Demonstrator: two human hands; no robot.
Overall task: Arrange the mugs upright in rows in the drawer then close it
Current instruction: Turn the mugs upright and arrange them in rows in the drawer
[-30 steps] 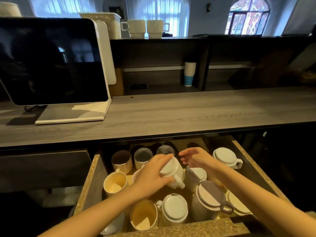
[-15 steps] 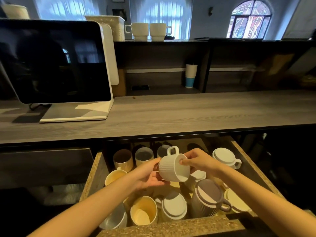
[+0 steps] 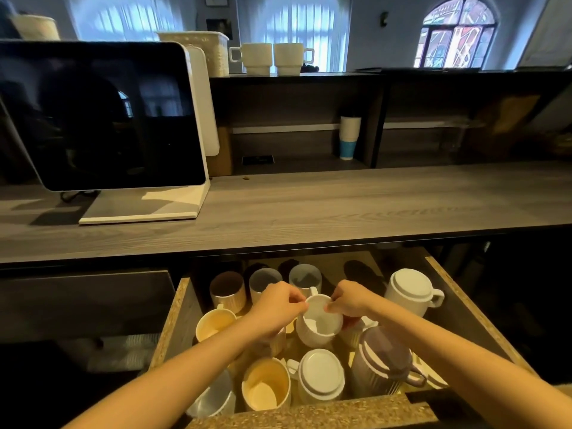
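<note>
Daylight through curtained windows (image 3: 291, 23) and a stained-glass arch (image 3: 457, 38) backlights a dim interior, glaring off the dark monitor (image 3: 102, 116). The open drawer (image 3: 173, 320) sits in worktop (image 3: 340, 209) shadow; wide-angle distortion bends the edges, fine detail soft.

Both forearms bare, no sleeves, no jewelry.

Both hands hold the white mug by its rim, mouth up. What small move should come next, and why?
Probably lower the white mug straight down and release it. Left hand and right hand pinch its rim, and it is already mouth up, just in front of the back row of upright mugs.
</note>
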